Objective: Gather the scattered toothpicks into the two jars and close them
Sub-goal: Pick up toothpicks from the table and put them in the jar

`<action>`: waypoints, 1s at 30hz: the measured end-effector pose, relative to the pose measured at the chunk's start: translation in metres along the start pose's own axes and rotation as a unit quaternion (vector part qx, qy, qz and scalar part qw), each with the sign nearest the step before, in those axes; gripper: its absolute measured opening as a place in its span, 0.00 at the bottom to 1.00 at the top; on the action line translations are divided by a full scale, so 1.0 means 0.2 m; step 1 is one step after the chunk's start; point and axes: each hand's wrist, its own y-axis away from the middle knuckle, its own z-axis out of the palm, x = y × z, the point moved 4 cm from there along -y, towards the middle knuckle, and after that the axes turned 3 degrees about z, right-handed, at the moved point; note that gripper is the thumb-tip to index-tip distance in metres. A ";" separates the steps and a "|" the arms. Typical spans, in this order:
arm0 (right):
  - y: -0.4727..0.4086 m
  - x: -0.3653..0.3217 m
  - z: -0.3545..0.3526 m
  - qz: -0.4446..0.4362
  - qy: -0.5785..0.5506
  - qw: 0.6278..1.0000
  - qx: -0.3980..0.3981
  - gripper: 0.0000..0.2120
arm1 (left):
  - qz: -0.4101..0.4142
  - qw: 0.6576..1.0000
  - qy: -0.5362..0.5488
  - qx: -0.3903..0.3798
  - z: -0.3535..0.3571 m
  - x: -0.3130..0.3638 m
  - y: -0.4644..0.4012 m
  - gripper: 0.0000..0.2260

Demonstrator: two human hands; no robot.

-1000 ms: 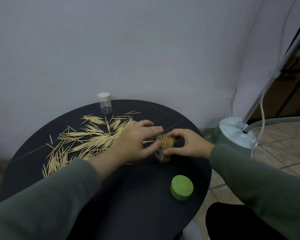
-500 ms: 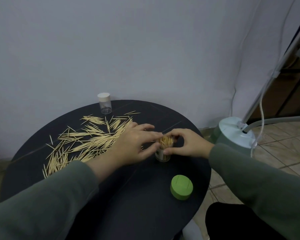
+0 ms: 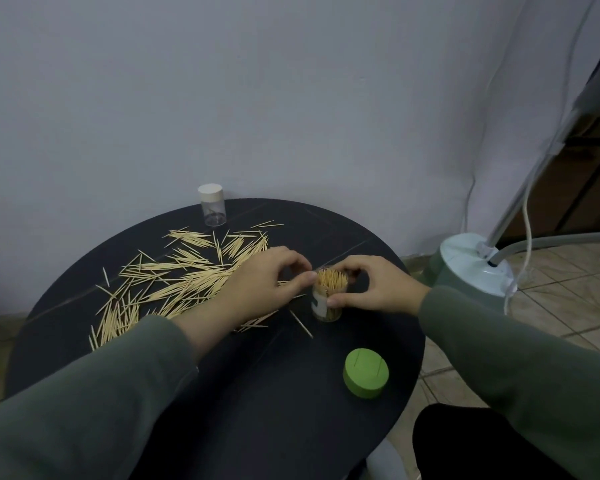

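A small clear jar (image 3: 321, 306) packed with upright toothpicks stands open right of the middle of the round black table (image 3: 264, 410). My right hand (image 3: 374, 289) grips it, thumb in front and fingers round the back. My left hand (image 3: 260, 282) lies just left of the jar with its fingers curled, and its thumb tip touches the rim. Several loose toothpicks (image 3: 187, 275) lie scattered over the table's left half, and one stray toothpick (image 3: 300, 323) lies near the jar. The green lid (image 3: 365, 377) sits near the front right edge. A second clear jar with a white lid (image 3: 212, 209) stands at the back.
A pale green appliance base (image 3: 471, 268) with a slanted pole and hoses stands on the tiled floor right of the table. The wall runs close behind the table. My dark-clothed knee (image 3: 465, 441) is at the lower right.
My left hand's fingers, earlier stretched over the jar's top, have curled back; only the thumb stays at the rim. The right hand keeps its hold on the jar.
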 end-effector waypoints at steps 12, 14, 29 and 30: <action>0.03 -0.57 0.08 -0.216 0.396 0.887 0.094 0.15 | -0.150 0.941 -0.094 -0.289 -0.13 -0.19 0.05 0.09; 0.02 -0.63 0.19 -0.163 0.496 0.852 -0.023 0.19 | -0.169 0.926 -0.112 -0.320 -0.16 -0.19 0.07 0.11; -0.17 -0.61 0.37 -0.117 0.541 0.829 -0.082 0.05 | -0.130 0.932 -0.181 -0.287 -0.26 -0.21 0.33 0.14; -0.19 -0.61 0.37 -0.122 0.542 0.828 -0.072 0.05 | -0.126 0.935 -0.180 -0.279 -0.27 -0.21 0.33 0.15</action>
